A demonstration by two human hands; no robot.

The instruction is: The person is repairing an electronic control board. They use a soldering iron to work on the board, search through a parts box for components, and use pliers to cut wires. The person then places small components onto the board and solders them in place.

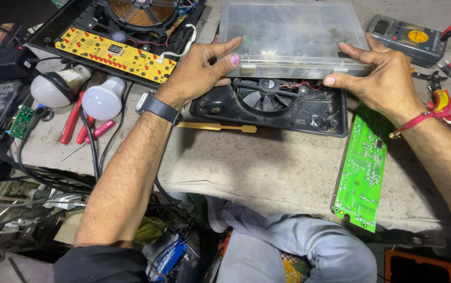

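While both hands grasp it by its near corners, the clear plastic organiser box (291,36) sits closed on the worktop (267,167), overlapping a black fan housing (272,105); its contents are blurred behind the cloudy lid. The left hand (196,71) clasps the left edge, the right hand (380,76) the right edge. A green circuit board (362,167) lies right of the housing, a yellow control board (115,55) and two white bulbs (81,94) left, a multimeter (406,39) behind.
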